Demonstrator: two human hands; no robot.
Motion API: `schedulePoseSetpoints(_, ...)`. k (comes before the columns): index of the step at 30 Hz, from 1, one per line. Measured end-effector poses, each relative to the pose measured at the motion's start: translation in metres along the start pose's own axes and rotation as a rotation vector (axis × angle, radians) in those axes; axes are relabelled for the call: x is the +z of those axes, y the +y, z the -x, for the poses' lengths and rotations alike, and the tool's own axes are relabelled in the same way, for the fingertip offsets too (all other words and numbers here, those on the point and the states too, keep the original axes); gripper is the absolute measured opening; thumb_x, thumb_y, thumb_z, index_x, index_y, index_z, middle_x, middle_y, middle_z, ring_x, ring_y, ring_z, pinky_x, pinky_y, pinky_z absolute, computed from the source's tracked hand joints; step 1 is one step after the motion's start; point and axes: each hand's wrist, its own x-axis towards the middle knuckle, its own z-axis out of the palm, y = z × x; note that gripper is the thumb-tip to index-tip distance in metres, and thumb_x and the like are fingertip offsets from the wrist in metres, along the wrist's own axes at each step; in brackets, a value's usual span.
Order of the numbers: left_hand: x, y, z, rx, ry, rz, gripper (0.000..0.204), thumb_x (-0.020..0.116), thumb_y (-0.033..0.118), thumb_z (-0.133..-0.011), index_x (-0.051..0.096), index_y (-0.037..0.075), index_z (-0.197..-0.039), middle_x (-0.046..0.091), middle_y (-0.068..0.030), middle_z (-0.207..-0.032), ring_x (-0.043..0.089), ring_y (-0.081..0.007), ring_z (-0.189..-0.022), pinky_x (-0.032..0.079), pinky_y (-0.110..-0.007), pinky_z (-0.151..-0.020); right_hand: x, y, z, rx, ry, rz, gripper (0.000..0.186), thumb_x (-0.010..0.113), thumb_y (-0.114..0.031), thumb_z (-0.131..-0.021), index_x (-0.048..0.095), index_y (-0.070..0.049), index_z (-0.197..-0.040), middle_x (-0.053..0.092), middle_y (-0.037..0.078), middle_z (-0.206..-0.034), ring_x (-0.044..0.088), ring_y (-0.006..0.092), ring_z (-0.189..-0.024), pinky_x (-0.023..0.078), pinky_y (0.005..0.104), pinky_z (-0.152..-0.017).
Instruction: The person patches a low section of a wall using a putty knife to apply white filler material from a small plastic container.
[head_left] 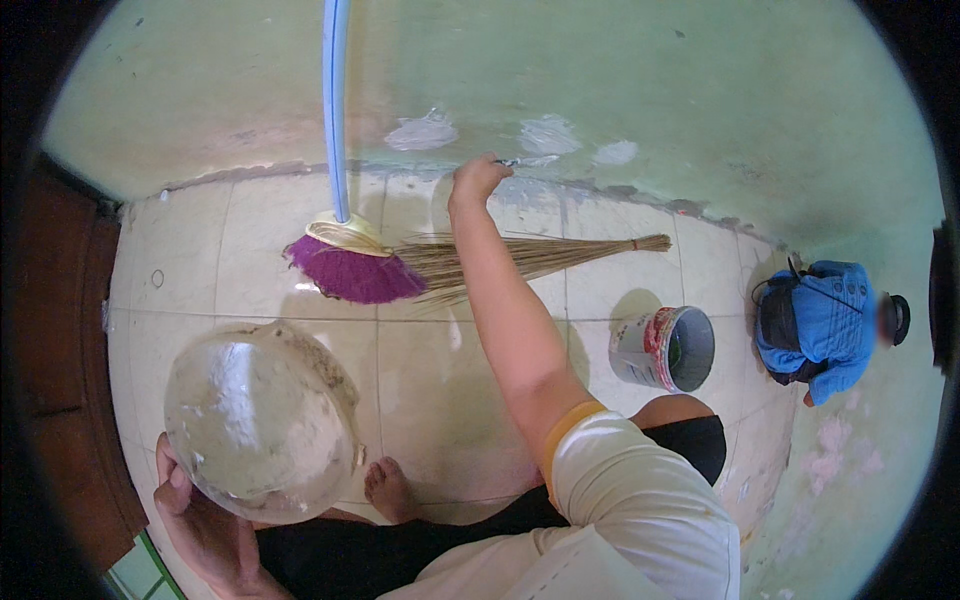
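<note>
My left hand (205,535) grips the rim of a clear plastic bowl (235,420), which is tilted and smeared inside with white paste. My right hand (480,182) reaches forward to the foot of the green wall (690,100), its fingers closed on a small putty knife (515,162). White paste shows at the blade, close to the wall's lower edge. Just above, several white patches (548,135) of paste are spread on the wall. The knife's handle is mostly hidden in my fingers.
A purple-bristled broom (365,270) with a blue handle stands by the wall, overlapping a stick broom (560,255) lying on the tiles. To the right are a paint bucket (640,350) and a small figure in a blue shirt (830,320). Brown wooden furniture (70,370) borders the left.
</note>
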Motion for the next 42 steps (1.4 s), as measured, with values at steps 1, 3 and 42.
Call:
schedulePoseSetpoints(1, 0.017, -0.002, -0.001, 0.015, 0.084, 0.001, 0.034, 0.054, 0.027, -0.084, 0.050, 0.002, -0.107, 0.055, -0.0082, -0.108, 0.052, -0.0202, -0.108, 0.040, -0.036, -0.098, 0.002, -0.003, -0.007, -0.001, -0.013, -0.001, 0.066, 0.035, -0.016, -0.098, -0.001, 0.022, -0.138, 0.020, 0.044, -0.142, 0.032, 0.0467, -0.133, 0.029, 0.0418, -0.111)
schedulePoseSetpoints(3, 0.024, -0.003, -0.001, 0.033, 0.170, -0.009, 0.028, 0.054, 0.027, -0.083, 0.050, 0.003, -0.097, 0.056, -0.0076, -0.098, 0.054, -0.0183, -0.100, 0.042, -0.034, -0.092, 0.016, -0.008, 0.010, 0.073, -0.086, -0.005, 0.063, 0.036, -0.017, -0.097, 0.004, 0.017, -0.139, 0.027, 0.039, -0.139, 0.043, 0.0433, -0.121, 0.039, 0.0418, -0.100)
schedulePoseSetpoints(42, 0.057, -0.011, -0.023, 0.078, 0.113, -0.015, 0.016, 0.049, 0.023, -0.089, 0.050, 0.008, -0.094, 0.057, -0.0016, -0.089, 0.056, -0.0125, -0.089, 0.044, -0.028, -0.083, -0.040, -0.049, 0.009, -1.322, -1.003, 1.539, 0.027, 0.055, -0.009, -0.083, 0.056, -0.008, -0.109, 0.062, 0.016, -0.090, 0.065, 0.0338, -0.081, 0.054, 0.0447, -0.067)
